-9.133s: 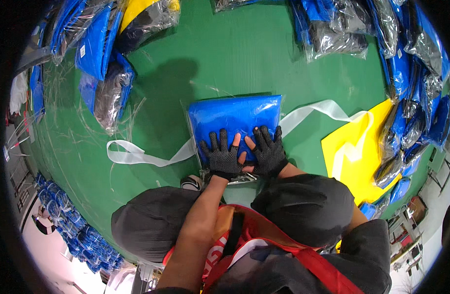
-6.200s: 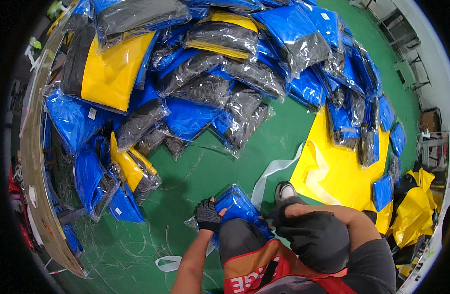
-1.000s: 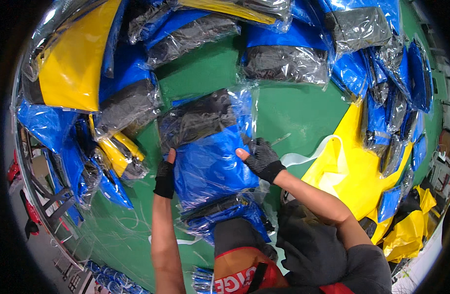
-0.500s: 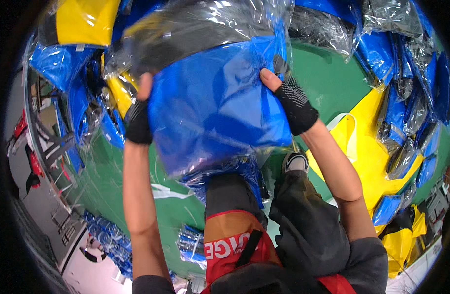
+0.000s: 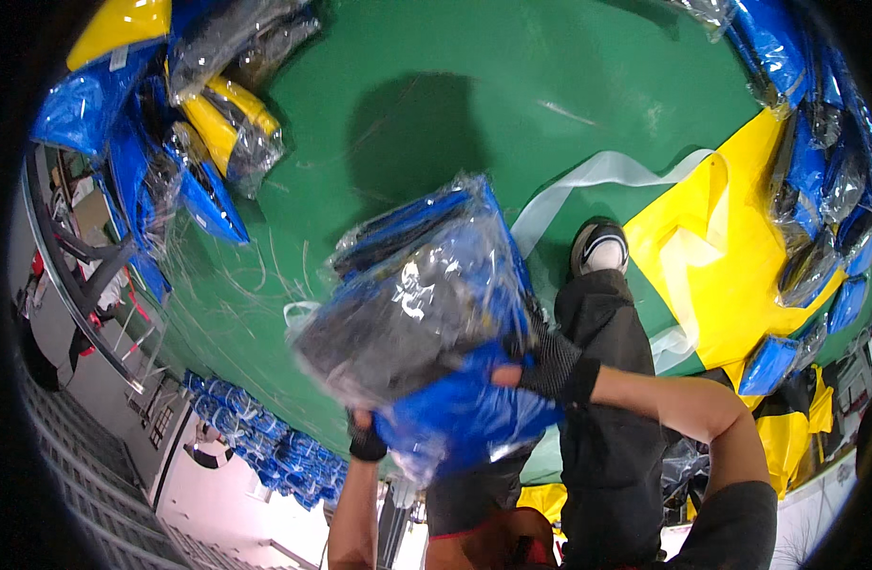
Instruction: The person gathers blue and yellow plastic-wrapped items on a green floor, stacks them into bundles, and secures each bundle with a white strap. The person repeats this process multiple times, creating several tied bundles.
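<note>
A plastic-wrapped package (image 5: 474, 399), folded, blue and dark grey under shiny clear film, is between my two hands close to my legs. My left hand (image 5: 366, 439), in a black fingerless glove, grips its near left edge with the thumb on top; most of its fingers are hidden under it. My right hand (image 5: 555, 366), gloved the same way, closes on the right side, thumb over the blue part. Just beyond, a similar wrapped blue and black bundle (image 5: 412, 223) shows behind the package; whether the two touch I cannot tell.
On the green floor (image 5: 550, 57), a yellow sheet (image 5: 683, 237) with a white strap (image 5: 607, 169) lies right of my shoe (image 5: 599, 249). Wrapped blue packages (image 5: 806, 142) are piled at the far right, others (image 5: 113, 104) at the far left. Strapped blue bundles (image 5: 274, 446) stand near left.
The package has come down and toward my body, tilting, with both hands still on it. My view has shifted, showing more floor ahead and the bundle behind the package.
</note>
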A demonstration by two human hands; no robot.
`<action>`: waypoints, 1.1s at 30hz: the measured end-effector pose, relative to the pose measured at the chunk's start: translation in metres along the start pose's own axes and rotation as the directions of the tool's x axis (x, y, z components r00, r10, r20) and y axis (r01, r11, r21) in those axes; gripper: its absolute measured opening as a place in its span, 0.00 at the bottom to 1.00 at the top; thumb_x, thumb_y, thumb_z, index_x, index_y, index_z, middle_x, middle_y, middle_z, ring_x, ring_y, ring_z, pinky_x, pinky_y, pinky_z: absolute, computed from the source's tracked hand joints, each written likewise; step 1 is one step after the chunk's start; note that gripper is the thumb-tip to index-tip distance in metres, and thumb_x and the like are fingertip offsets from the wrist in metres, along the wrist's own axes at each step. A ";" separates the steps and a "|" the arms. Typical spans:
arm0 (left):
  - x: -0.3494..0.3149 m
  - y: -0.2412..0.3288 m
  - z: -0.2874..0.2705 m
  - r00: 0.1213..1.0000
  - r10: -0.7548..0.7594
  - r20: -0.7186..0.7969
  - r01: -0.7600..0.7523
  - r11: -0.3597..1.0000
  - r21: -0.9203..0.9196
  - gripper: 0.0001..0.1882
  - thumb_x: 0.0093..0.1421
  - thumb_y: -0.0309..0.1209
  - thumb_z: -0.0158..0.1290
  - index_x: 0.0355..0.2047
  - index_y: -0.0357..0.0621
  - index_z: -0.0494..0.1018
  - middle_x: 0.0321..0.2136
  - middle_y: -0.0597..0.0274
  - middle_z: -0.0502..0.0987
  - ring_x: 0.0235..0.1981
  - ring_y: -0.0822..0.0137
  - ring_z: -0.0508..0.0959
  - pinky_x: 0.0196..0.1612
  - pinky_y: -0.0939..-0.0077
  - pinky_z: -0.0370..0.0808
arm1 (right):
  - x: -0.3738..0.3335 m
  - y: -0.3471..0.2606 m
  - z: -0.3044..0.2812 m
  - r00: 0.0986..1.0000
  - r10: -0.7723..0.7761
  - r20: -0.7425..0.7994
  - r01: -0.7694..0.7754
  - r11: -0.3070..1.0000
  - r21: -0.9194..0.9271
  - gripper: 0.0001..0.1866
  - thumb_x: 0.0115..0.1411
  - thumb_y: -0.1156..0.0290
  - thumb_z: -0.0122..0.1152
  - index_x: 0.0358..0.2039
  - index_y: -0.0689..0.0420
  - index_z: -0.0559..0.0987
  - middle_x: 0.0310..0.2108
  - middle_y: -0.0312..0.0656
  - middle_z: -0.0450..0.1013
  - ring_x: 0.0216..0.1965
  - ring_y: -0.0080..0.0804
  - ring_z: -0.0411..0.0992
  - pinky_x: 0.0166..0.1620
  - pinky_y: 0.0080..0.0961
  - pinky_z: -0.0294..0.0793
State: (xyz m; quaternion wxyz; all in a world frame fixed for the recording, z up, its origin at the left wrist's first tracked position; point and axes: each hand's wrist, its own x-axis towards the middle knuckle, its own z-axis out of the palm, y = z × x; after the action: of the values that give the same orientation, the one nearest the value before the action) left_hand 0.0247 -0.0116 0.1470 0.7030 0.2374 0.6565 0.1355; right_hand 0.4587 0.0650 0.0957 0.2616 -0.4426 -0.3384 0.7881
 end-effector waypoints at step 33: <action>0.211 0.291 -0.051 0.995 0.100 0.027 -0.035 0.081 0.996 0.33 0.52 0.52 0.53 0.48 0.38 0.64 0.43 0.45 0.70 0.46 0.49 0.70 0.48 0.63 0.67 | 0.143 -0.212 -0.173 0.982 0.009 -0.188 -0.014 0.999 -0.029 0.30 0.58 0.44 0.44 0.52 0.52 0.66 0.48 0.42 0.67 0.49 0.35 0.66 0.51 0.37 0.64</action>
State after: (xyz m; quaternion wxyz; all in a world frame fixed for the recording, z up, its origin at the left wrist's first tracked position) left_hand 0.0310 0.3499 0.1130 0.3340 0.6769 0.5799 -0.3065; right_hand 0.5667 0.3536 0.1182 0.2809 -0.5206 -0.3217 0.7393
